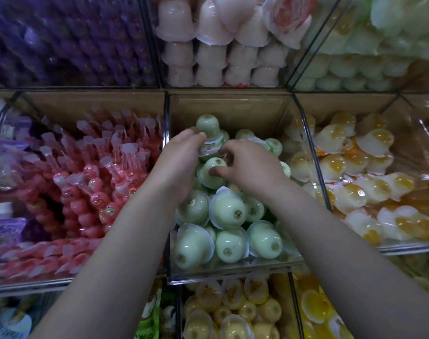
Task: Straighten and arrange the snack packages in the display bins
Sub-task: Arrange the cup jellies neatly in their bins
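Note:
A clear middle bin (233, 271) holds several pale green jelly cups, most lying on their sides. Both hands reach into its far half. My left hand (178, 162) curls its fingertips round the white rim of an upright green cup (207, 126) at the back. My right hand (247, 165) pinches another green cup (209, 171) just in front of it, thumb on the cup's domed side. The cups under my palms are hidden.
Left of it stands a bin of pink stick jellies (93, 182), right of it a bin of white-and-orange cups (370, 182). Above are bins of purple packs (69, 40), pink cups (223, 52) and pale green cups (370, 57). Yellow cups (235, 309) fill the bin below.

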### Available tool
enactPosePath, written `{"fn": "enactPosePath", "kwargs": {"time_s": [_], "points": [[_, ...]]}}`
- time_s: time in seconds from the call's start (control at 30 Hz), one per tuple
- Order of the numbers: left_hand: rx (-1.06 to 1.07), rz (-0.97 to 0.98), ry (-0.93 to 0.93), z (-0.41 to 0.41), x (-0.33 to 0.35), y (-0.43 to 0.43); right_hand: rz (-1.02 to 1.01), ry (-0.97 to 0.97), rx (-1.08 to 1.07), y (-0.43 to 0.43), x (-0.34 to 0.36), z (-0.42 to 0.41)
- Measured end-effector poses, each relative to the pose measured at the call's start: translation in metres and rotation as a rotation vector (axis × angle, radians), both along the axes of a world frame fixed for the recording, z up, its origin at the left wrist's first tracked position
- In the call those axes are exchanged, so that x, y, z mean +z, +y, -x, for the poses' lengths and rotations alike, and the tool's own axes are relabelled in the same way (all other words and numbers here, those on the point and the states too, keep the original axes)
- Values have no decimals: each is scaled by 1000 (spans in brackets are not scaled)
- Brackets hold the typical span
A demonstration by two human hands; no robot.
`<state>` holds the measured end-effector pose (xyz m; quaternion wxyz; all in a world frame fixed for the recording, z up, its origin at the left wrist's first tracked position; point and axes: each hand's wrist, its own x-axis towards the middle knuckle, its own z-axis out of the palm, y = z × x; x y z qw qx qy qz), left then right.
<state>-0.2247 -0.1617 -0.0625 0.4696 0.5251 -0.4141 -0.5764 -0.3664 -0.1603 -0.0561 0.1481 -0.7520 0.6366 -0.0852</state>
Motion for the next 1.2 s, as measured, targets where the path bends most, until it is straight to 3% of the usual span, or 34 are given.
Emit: {"fn": "enactPosePath", "kwargs": {"time_s": [0.13, 0.67, 0.73, 0.8, 0.87, 0.97, 1.07, 1.2], "points": [[26, 7, 25, 1, 0, 2, 98, 161, 71, 6, -5, -10], [27, -129, -37, 8, 0, -3, 118, 236, 262, 4, 0, -14], [23, -123, -50, 9, 0, -2, 32, 132, 240, 0, 2, -9], [20, -105, -101, 9, 2, -1, -62, -108, 160, -7, 11, 1], [6, -100, -142, 10, 2, -2, 43, -282, 28, -20, 17, 7], [-4, -159, -123, 14, 2, -4, 181, -354, -142, -47, 14, 4], [-1, -173, -162, 16, 1, -4, 84, -385, -144, -66, 0, -10], [34, -183, -187, 16, 3, -2, 7, -603, -195, -75, -14, -30]]}}
